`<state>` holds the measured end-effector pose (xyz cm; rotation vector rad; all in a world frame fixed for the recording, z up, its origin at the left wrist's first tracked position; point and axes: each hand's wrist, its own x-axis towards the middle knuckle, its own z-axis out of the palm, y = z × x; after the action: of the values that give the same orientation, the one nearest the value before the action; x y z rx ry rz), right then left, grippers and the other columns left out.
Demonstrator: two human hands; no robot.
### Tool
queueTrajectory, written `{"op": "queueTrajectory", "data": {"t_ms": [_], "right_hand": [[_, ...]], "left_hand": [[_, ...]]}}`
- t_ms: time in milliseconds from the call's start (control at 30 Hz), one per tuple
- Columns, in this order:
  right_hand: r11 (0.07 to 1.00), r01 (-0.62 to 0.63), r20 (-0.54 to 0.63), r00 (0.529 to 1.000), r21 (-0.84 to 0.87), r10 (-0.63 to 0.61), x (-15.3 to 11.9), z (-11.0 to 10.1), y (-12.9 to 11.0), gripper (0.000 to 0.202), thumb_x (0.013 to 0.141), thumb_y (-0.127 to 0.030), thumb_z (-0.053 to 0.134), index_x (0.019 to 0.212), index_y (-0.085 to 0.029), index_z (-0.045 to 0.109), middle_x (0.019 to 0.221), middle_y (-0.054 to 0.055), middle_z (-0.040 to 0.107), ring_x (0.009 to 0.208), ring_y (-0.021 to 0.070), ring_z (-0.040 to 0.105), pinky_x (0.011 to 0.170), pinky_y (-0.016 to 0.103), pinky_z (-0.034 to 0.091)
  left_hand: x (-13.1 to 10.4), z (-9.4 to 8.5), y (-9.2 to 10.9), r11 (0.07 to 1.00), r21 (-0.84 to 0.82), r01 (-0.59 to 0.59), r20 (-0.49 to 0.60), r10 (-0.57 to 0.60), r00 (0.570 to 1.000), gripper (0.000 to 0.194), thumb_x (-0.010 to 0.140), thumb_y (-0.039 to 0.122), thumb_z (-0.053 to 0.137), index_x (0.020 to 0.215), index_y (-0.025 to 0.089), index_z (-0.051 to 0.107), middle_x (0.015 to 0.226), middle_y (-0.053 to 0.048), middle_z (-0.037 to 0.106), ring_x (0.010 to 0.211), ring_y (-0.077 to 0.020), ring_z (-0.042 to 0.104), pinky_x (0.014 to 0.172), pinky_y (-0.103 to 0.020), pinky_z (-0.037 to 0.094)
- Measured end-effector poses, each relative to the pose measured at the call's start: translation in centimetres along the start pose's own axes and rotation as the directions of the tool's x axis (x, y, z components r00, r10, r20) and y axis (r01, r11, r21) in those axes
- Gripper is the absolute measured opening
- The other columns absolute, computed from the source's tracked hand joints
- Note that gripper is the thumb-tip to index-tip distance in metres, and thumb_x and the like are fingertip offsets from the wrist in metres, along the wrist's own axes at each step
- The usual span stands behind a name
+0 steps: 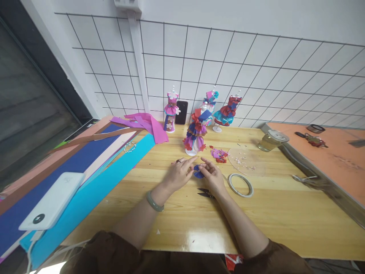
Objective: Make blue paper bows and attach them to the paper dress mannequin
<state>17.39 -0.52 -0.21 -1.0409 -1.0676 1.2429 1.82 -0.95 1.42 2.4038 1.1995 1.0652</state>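
Note:
A small blue pleated rosette (199, 173) is between my hands above the wooden table. My left hand (178, 175), with a ring and a green bangle, pinches its left edge, the other fingers pointing forward. From the other side, the thumb and finger of my right hand (213, 177) close on the rosette. Black thread snips (204, 193) lie partly under my right wrist. Just ahead stands a small dress form (195, 131) in layered red, blue, brown and purple pieces. Red and purple flower scraps (219, 154) lie right of its base.
A tape roll (241, 185) and a clear round sheet with small beads (242, 161) lie to the right, near a lidded glass cup (272, 140). Coloured strips (122, 171) and a white power bank (54, 199) cover the left. More dress forms (171, 112) and a phone (181, 113) stand behind.

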Motion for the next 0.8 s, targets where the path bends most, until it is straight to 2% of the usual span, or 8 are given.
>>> {"op": "queueTrajectory", "data": {"t_ms": [433,800], "right_hand": [[1.0,0.014,-0.074,0.997,0.023,-0.012,0.12,-0.05,0.04,0.046,0.06,-0.03,0.068,0.103,-0.019,0.053,0.073,-0.001,0.057,0.067,0.0115,0.055,0.064,0.026,0.044],[0.999,0.0,-0.09,0.996,0.042,0.004,0.12,0.03,0.02,0.047,0.061,-0.03,0.066,0.104,-0.018,0.052,0.074,-0.001,0.056,0.064,0.0111,0.053,0.06,0.025,0.042]], "left_hand": [[0.04,0.07,0.27,1.0,0.02,-0.001,-0.015,0.001,1.0,0.047,0.078,0.015,0.045,0.123,0.02,0.036,0.086,-0.004,0.058,0.091,-0.0175,0.051,0.082,-0.033,0.04],[0.13,0.05,0.51,0.999,0.037,-0.02,-0.031,0.021,0.999,0.044,0.078,0.015,0.044,0.121,0.018,0.038,0.086,-0.005,0.059,0.089,-0.0173,0.052,0.08,-0.032,0.041]]}}
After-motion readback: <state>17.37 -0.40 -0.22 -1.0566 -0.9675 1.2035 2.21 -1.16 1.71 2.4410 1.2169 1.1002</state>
